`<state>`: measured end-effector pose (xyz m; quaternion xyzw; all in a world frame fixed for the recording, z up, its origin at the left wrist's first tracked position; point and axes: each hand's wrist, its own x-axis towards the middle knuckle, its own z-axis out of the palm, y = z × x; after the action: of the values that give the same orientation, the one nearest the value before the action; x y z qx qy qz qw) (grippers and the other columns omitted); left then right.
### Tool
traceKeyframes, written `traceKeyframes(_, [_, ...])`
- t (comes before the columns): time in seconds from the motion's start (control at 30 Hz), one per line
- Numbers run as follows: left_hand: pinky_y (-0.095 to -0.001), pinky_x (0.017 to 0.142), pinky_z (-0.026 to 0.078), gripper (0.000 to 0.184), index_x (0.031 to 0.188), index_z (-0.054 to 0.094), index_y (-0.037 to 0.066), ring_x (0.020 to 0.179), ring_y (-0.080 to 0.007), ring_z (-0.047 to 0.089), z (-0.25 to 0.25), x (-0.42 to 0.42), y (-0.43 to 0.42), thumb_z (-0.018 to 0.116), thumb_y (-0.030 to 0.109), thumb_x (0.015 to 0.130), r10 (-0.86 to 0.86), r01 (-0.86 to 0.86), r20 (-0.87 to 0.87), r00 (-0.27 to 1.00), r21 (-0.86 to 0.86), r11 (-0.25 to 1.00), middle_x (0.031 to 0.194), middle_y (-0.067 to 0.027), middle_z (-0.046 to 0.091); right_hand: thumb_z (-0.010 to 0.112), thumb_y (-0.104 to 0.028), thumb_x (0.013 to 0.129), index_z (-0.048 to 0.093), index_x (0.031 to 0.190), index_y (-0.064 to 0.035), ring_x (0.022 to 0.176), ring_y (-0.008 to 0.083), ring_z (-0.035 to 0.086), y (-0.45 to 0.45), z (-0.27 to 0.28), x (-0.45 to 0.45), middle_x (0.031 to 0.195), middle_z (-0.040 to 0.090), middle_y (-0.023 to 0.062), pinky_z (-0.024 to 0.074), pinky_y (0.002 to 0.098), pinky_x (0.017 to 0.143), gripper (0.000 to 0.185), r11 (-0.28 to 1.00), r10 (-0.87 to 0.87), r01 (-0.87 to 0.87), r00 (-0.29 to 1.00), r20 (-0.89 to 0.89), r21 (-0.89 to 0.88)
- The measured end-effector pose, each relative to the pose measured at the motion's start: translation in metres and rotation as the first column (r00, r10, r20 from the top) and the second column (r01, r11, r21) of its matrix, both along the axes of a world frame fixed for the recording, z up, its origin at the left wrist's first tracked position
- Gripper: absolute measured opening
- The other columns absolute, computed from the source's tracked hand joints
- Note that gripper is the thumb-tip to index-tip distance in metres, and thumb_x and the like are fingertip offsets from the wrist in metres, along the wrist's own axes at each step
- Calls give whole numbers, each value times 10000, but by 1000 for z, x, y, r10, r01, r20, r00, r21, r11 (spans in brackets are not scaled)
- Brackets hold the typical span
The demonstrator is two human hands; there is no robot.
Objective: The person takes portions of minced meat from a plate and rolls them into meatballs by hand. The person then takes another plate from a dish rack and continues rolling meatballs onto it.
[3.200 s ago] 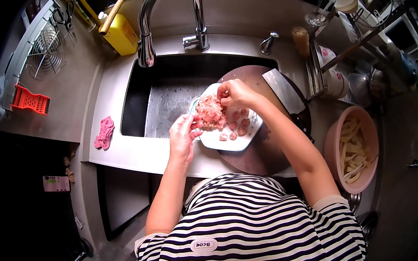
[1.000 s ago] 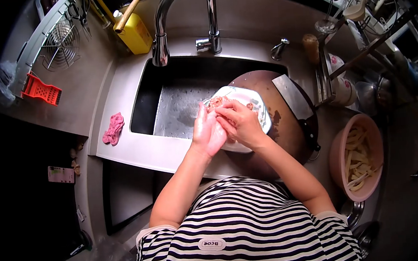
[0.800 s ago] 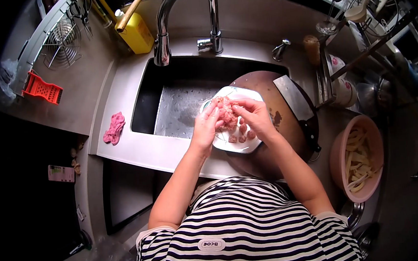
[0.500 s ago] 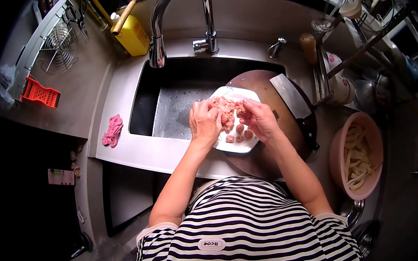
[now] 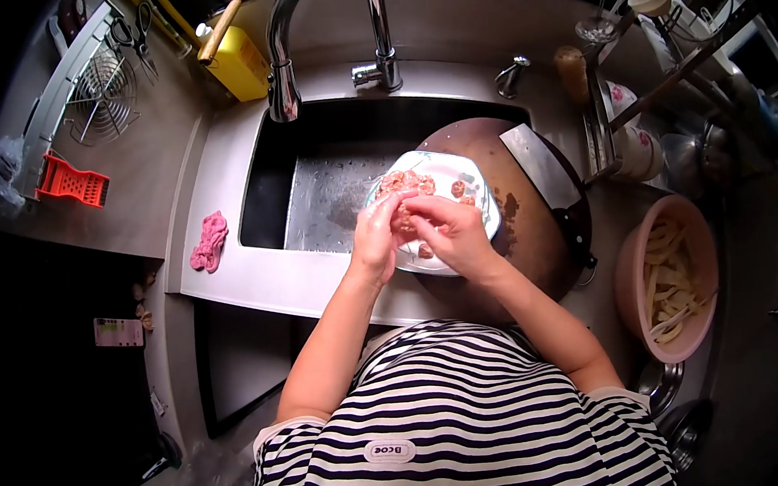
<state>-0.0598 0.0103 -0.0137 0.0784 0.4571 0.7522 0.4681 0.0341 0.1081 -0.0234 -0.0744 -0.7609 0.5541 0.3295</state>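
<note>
A white plate (image 5: 480, 178) holds a mound of pink minced meat (image 5: 413, 180) and several small meatballs (image 5: 458, 187). It rests on the round wooden cutting board (image 5: 523, 260), partly over the sink edge. My left hand (image 5: 379, 235) is cupped at the plate's left side, closed around a bit of minced meat that is mostly hidden. My right hand (image 5: 454, 231) reaches over the plate, its fingers pinched together against the left fingers. What lies between the right fingertips is covered. A cleaver (image 5: 533, 163) lies on the board's right side.
Behind the plate is the sink (image 5: 321, 193) under a chrome faucet (image 5: 381, 24). A pink bowl of pale strips (image 5: 626, 288) stands at right. At left are a pink cloth (image 5: 209, 242), a red grater (image 5: 73, 181) and a yellow bottle (image 5: 243, 67).
My right hand has let go of a meatball on the plate's right and moved left to meet my left hand. My left hand has come off the mound, towards me.
</note>
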Motion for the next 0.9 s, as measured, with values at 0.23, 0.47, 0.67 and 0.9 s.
traceKeyframes(0.23, [-273,626,507,248,934,532,33,722,-180,580,-23,0,7,454,269,930,74,-43,352,933,-94,995,828,-78,580,641,-86,644,634,929,-68,1042,202,520,-20,16,18,998,614,36,339,351,906,286,648,-10,-46,998,69,760])
traceKeyframes(0.47, [-200,321,169,521,532,255,146,374,-67,233,-12,-10,-2,339,473,929,18,-24,298,954,16,1000,495,17,276,590,54,742,644,890,-21,741,203,598,-9,34,28,801,645,86,464,289,691,174,984,33,-28,999,-28,175])
traceKeyframes(0.67, [-353,812,491,685,1126,496,22,941,-235,575,13,23,4,214,599,889,-40,-12,548,836,91,996,1062,-146,557,627,-20,746,599,992,1,890,265,587,-15,15,23,973,613,123,461,332,764,248,924,-59,93,993,-100,372])
traceKeyframes(0.9, [-400,1076,208,901,1359,202,-29,1287,-277,288,22,35,-13,214,696,825,-377,180,554,743,377,909,1391,-165,282,653,-112,743,636,828,-38,642,223,580,10,-13,15,739,600,86,442,298,547,114,911,-53,108,988,-145,399])
